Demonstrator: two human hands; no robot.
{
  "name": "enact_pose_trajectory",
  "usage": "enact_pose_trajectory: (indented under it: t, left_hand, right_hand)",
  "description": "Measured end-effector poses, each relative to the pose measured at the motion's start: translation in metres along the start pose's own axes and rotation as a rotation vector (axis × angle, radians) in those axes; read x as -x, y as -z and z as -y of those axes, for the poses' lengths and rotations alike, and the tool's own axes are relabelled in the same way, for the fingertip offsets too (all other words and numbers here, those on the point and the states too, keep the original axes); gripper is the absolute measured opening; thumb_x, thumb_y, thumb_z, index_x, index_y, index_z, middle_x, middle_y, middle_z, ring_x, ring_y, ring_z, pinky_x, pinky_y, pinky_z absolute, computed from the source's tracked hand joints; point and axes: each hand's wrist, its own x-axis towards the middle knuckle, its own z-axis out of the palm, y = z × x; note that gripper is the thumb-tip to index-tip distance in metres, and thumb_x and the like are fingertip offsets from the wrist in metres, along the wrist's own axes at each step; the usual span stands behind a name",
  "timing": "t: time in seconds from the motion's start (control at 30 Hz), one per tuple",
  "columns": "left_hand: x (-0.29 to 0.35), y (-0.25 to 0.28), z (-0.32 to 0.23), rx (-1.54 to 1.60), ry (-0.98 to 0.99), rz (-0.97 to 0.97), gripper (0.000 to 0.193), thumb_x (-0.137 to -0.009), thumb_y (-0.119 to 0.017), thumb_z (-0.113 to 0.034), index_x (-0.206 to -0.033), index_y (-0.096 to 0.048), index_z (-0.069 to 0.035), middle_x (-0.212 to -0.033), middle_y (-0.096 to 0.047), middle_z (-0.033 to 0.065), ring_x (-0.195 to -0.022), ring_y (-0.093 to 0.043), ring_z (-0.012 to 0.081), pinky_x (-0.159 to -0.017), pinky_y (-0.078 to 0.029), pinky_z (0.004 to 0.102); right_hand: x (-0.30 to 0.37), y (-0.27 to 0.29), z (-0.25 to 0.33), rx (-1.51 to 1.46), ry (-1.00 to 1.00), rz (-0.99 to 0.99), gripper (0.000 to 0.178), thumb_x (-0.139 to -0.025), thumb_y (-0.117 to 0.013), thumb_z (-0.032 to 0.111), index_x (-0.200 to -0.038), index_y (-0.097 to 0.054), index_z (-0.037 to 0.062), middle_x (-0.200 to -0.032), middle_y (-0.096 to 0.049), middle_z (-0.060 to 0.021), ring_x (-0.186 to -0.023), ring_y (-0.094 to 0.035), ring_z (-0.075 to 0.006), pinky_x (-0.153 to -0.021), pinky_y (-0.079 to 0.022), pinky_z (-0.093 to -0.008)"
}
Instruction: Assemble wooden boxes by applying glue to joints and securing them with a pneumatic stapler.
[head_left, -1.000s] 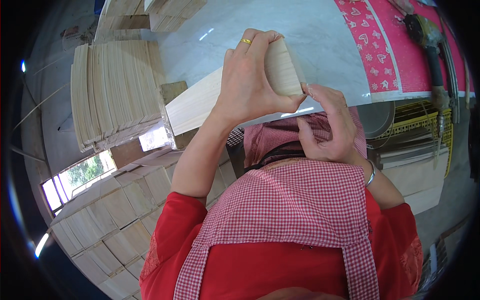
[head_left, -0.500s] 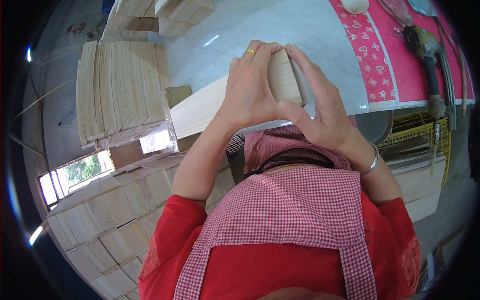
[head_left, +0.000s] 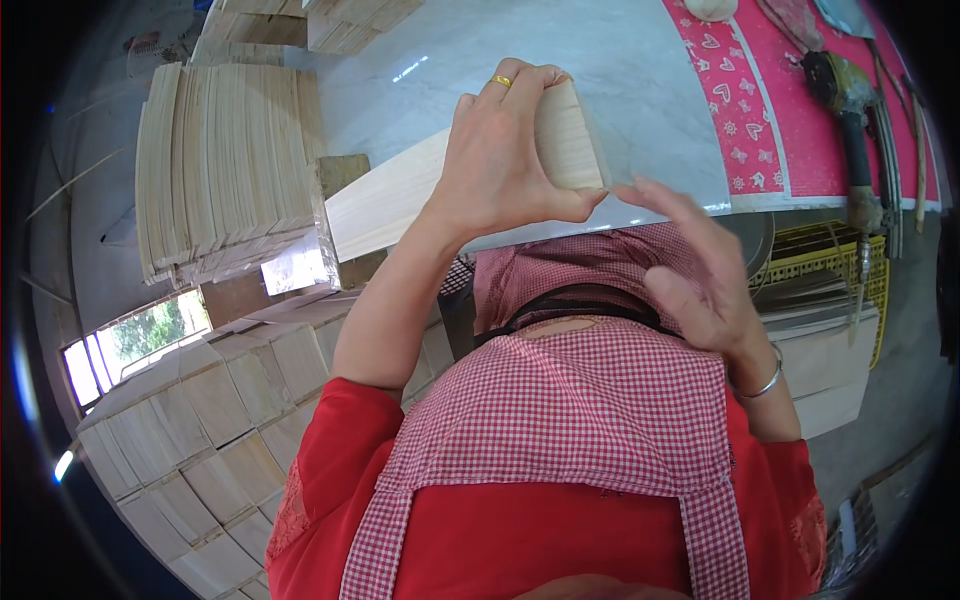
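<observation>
A long pale wooden board (head_left: 568, 140) lies on the marbled tabletop, its right end by my fingertips; I cannot tell whether it is a single piece or several thin ones together. My left hand (head_left: 490, 155), with a gold ring on one finger, spans its width, fingers over the far edge and thumb at the near right corner. Apart from the board, just past that corner, my right hand (head_left: 705, 275) hovers empty with thumb and fingers spread. The board's left end meets a small wooden block (head_left: 345, 172).
A tall stack of thin wooden slats (head_left: 235, 165) stands left of the board, with more wood bundles (head_left: 360, 20) behind. Bundled wood blocks (head_left: 220, 400) fill the lower left. A power drill (head_left: 850, 140) lies on the pink cloth (head_left: 800, 120) at right, above a yellow crate (head_left: 880, 265).
My right hand has let go of the board's right end and moved down and right, toward my body. My left hand stays around the board.
</observation>
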Motion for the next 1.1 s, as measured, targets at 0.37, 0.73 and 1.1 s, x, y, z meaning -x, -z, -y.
enact_pose_trajectory:
  t: [0.37,0.73,1.1]
  left_hand:
    - [0.009,-0.005,0.006,-0.011,-0.022,-0.108,0.082,-0.052,-0.083,-0.04,-0.121,-0.057,-0.004,-0.11,-0.059,0.0126,-0.101,-0.06,0.0306,-0.084,-0.043,0.0412]
    - [0.013,-0.008,0.01,-0.005,-0.006,-0.128,0.081,-0.055,-0.081,-0.043,-0.122,-0.058,-0.004,-0.113,-0.06,0.0131,-0.106,-0.061,0.0299,-0.088,-0.043,0.0419]
    - [0.016,-0.013,0.016,-0.021,-0.033,-0.153,0.083,-0.059,-0.08,-0.047,-0.125,-0.058,-0.003,-0.114,-0.06,0.0142,-0.106,-0.062,0.0294,-0.088,-0.043,0.0415]
  right_hand:
    - [0.004,0.195,-0.069,1.342,-0.303,-0.283,0.061,-0.087,-0.075,0.032,-0.133,-0.053,-0.0014,-0.123,-0.063,-0.0272,-0.111,-0.061,-0.0428,-0.093,-0.049,-0.0454]
    - [-0.045,0.195,-0.009,1.297,-0.524,-0.177,0.055,-0.084,-0.071,0.026,-0.128,-0.055,-0.0047,-0.097,-0.07,-0.0242,-0.087,-0.07,-0.0379,-0.077,-0.054,-0.0427]
    - [-0.06,0.086,0.123,0.891,-0.149,0.23,0.036,-0.076,-0.084,0.01,-0.104,-0.066,-0.0022,-0.084,-0.071,-0.0102,-0.074,-0.065,-0.0163,-0.07,-0.053,-0.0314]
